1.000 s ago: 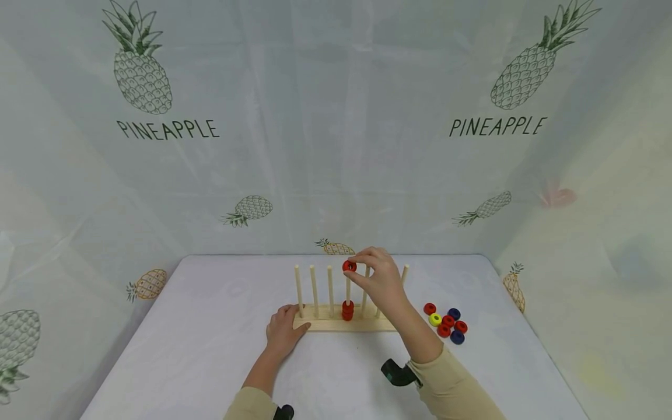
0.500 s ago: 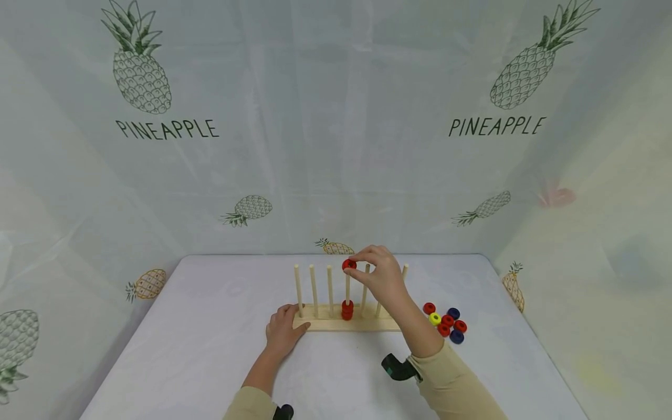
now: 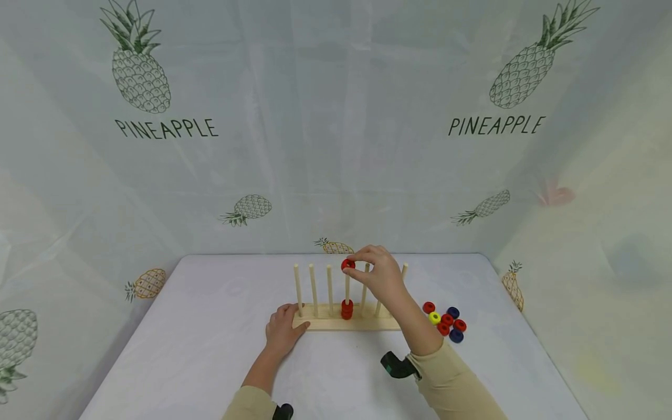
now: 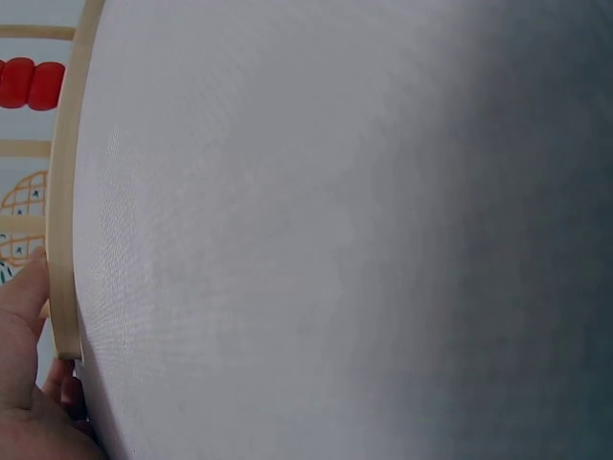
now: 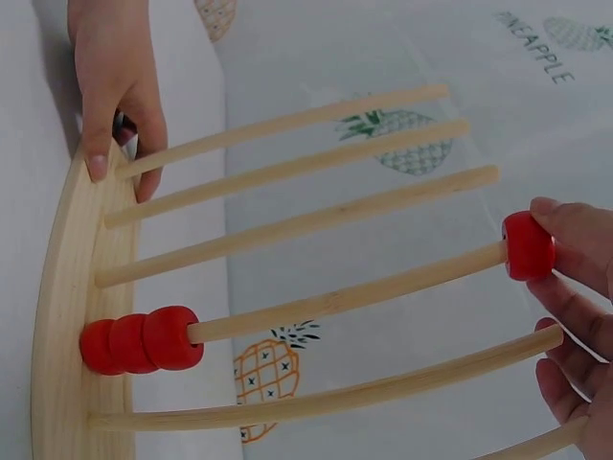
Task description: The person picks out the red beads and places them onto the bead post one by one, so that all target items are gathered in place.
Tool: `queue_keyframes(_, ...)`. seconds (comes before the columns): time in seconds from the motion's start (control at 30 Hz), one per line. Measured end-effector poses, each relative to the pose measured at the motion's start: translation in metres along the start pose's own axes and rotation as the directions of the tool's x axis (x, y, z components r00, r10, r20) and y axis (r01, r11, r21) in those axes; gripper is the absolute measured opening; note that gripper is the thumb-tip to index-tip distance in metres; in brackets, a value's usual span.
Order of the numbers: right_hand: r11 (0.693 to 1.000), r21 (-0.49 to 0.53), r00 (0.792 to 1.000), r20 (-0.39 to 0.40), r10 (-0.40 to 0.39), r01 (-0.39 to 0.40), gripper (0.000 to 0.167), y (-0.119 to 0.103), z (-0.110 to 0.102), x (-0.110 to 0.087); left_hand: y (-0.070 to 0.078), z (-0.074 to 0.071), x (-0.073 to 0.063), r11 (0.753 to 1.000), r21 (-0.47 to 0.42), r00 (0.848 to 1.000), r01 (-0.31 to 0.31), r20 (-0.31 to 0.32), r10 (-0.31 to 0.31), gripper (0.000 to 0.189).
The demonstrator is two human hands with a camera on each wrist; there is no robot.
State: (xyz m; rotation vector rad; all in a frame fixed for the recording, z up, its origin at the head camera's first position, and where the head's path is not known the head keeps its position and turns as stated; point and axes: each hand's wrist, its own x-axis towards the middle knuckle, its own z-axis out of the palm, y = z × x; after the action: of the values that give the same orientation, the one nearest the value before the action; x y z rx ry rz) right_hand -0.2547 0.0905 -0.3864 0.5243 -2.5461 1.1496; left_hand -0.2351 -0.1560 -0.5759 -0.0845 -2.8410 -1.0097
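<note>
A wooden peg stand (image 3: 325,326) with several upright pegs lies across the table. My left hand (image 3: 283,331) grips the left end of its base, thumb in front and fingers behind. My right hand (image 3: 382,279) pinches a red bead (image 5: 529,246) between thumb and fingertip, right at the tip of the fourth peg from the left (image 5: 354,295). Three red beads (image 5: 144,340) are stacked at the foot of that same peg. The other fingers of the right hand are close to the tip of the neighbouring peg (image 5: 326,398).
To the right of the stand several loose beads lie on the white tabletop (image 3: 210,350): a yellow bead (image 3: 434,318), dark blue ones (image 3: 456,336) and red ones (image 3: 459,325). A curtain (image 3: 336,146) printed with pineapples hangs behind the table.
</note>
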Motion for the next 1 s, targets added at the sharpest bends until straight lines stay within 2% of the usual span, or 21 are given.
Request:
queue_keyframes(0.37, 0.994, -0.104, 0.998, 0.045, 0.036, -0.031, 0.026, -0.0016, 0.0010, 0.0013, 0.0005, -0.0009, -0.0009, 1.000, -0.008, 1.000, -0.002, 0.003, 0.002, 0.051)
queue_keyframes(0.9, 0.989, -0.146, 1.000, 0.005, 0.029, -0.028, 0.025, -0.0013, 0.0040, 0.0018, -0.0007, 0.0003, 0.0013, 1.000, 0.001, 1.000, 0.002, 0.006, -0.002, 0.051)
queue_keyframes(1.0, 0.984, -0.179, 1.000, 0.004, 0.018, -0.017, 0.025, -0.0010, 0.0043, 0.0016, -0.0014, 0.0010, 0.0015, 1.000, 0.002, 1.000, 0.001, 0.005, -0.001, 0.051)
